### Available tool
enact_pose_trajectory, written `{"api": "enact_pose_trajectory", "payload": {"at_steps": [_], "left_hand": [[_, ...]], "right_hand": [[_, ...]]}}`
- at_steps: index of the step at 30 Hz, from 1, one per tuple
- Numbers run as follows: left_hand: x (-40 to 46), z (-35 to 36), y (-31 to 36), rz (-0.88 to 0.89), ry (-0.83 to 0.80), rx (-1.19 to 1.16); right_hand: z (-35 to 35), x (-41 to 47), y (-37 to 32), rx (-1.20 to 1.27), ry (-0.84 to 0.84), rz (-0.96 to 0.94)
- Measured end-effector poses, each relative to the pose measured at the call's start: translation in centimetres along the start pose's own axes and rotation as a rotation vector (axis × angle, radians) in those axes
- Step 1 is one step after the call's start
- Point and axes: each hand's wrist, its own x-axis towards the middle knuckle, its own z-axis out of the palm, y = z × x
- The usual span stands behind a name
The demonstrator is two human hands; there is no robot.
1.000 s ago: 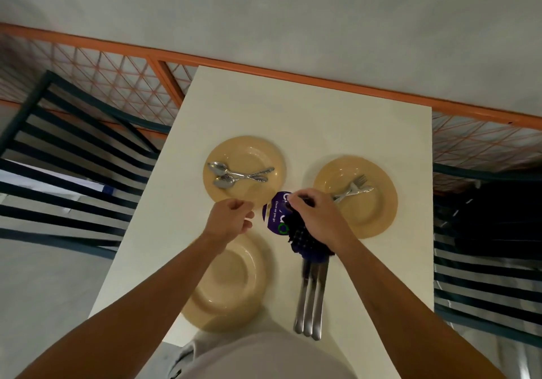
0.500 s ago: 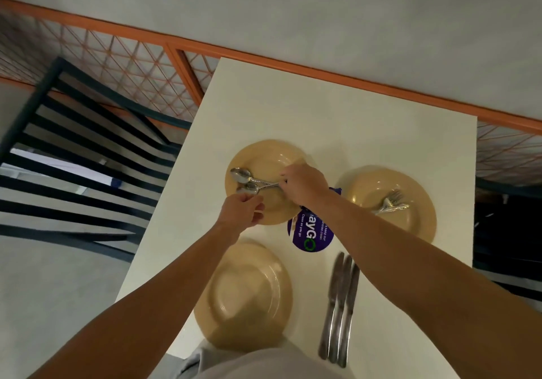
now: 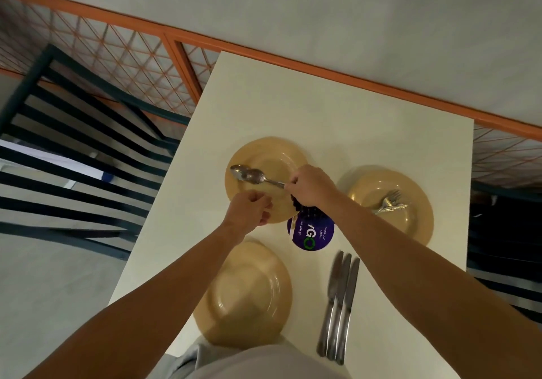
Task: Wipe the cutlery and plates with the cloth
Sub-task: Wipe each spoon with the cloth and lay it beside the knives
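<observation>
Over the far-left tan round plate (image 3: 265, 155), your right hand (image 3: 311, 186) grips the steel spoons (image 3: 249, 175) by their handles, dark cloth (image 3: 305, 210) tucked beneath. Your left hand (image 3: 249, 211) hovers loosely curled, holding nothing; steady the bowls with it and draw the cloth along each.

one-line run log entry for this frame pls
right hand: grips spoons by handles, cloth beneath | left hand: near plate rim, holds nothing visible | knives: on table, untouched

Forks (image 3: 391, 204) on right plate (image 3: 410, 232); knives (image 3: 338, 305) before it
</observation>
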Motion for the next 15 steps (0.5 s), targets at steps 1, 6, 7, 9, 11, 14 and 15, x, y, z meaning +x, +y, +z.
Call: {"api": "enact_pose_trajectory", "payload": {"at_steps": [1,6,7,9,11,14,15], "left_hand": [[-0.7,0.4,0.3,0.035,-0.014,-0.002],[-4.4,2.3,1.7,0.226,-0.115,-0.050],[-5.2,2.7,1.9,0.238,-0.131,-0.068],[-6.6,3.1,2.0,0.264,-0.128,-0.070],[-8.4,3.5,2.1,0.291,-0.128,-0.077],[-10.8,3.7,2.3,0.335,-0.144,-0.081],[-11.5,3.6,2.3,0.352,-0.144,-0.066]], "right_hand": [[-0.5,-1.3,0.0,0.106,-0.019,0.024],[-1.8,-9.0,-0.9,0.579,-0.089,0.157],[-1.9,-10.5,-1.0,0.638,-0.080,0.166],[-2.0,-13.4,-1.5,0.765,-0.076,0.179],[-2.0,-16.3,-1.8,0.916,-0.068,0.181],[-1.5,-20.0,-1.7,1.178,-0.093,0.177],[-1.3,-21.1,-1.5,1.272,-0.122,0.181]]}}
